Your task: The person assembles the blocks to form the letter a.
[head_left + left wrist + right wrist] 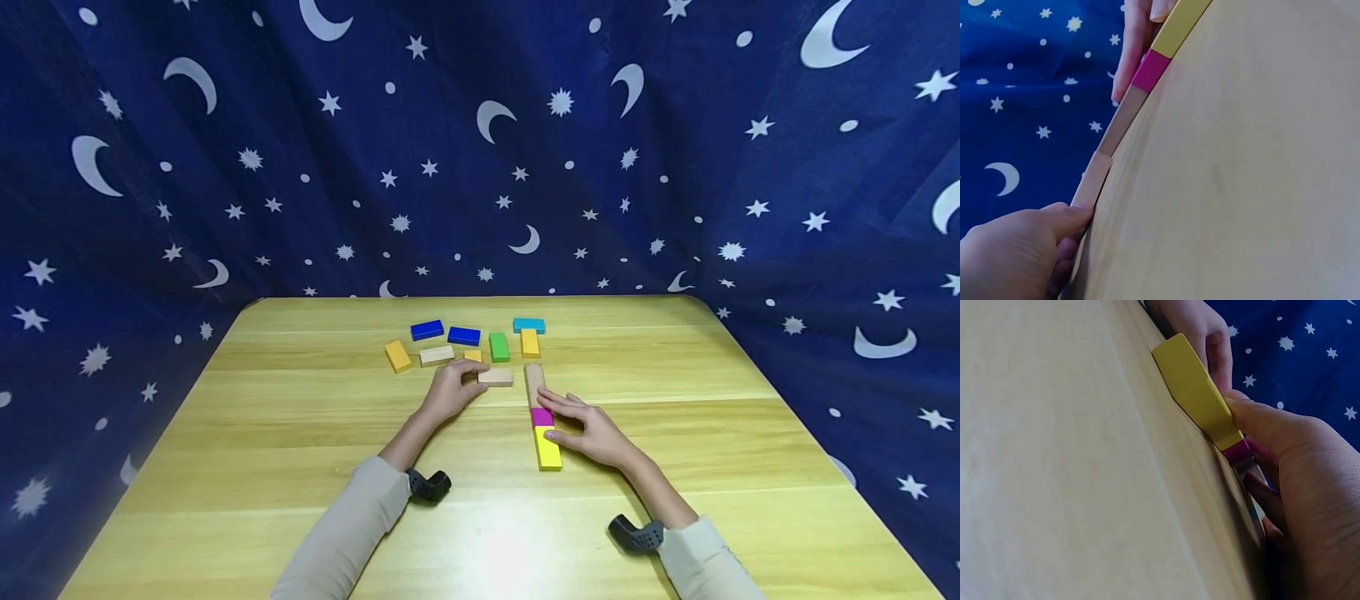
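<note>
My left hand [450, 390] pinches a pale wooden block [497, 378] by its left end, between thumb and fingers. In the left wrist view my left thumb also shows on this wooden block [1092, 180]. To its right lies a straight row: a natural wood block [533, 382] at the far end, a magenta block [542, 417] in the middle and a yellow block [548, 450] nearest me. My right hand [596, 433] lies along the row's right side with fairly straight fingers. Its thumb touches the yellow block [1194, 390], and its fingertips are by the wood and magenta blocks.
Behind my left hand lie two dark blue blocks [464, 336], a green block [499, 347], another wooden block [437, 356] and an orange block [397, 356]. A second orange block [530, 342] meets a light blue block [529, 325]. A third orange block [472, 355] is partly hidden.
</note>
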`<act>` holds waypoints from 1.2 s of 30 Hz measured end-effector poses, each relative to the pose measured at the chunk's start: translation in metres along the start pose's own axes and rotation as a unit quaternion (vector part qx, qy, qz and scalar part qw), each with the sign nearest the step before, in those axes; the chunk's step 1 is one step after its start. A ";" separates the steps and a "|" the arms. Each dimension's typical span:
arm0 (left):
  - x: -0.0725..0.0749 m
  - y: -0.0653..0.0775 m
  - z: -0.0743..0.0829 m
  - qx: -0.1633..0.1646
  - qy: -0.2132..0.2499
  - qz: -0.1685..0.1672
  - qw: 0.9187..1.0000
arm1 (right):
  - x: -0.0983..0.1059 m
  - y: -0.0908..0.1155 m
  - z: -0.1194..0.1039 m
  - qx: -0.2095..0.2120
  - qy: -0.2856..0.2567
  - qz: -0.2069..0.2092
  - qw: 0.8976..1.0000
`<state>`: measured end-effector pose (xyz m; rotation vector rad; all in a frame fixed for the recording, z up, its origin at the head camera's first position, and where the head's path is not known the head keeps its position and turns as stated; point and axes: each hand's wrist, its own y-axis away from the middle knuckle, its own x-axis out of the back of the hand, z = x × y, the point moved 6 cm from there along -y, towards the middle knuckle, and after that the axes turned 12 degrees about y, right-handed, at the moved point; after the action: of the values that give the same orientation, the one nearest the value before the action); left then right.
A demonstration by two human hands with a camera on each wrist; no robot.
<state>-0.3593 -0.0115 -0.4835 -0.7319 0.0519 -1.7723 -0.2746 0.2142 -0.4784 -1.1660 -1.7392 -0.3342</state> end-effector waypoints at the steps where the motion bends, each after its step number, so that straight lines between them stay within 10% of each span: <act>1: -0.002 -0.002 0.000 0.000 0.001 0.002 1.000 | 0.000 0.000 0.000 -0.002 0.000 -0.001 1.000; 36: -0.013 -0.015 0.011 -0.003 0.013 0.011 1.000 | 0.002 -0.001 -0.003 -0.012 -0.005 -0.014 1.000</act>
<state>-0.3645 0.0086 -0.4743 -0.7103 0.0823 -1.7605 -0.2741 0.2129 -0.4745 -1.1633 -1.7667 -0.3680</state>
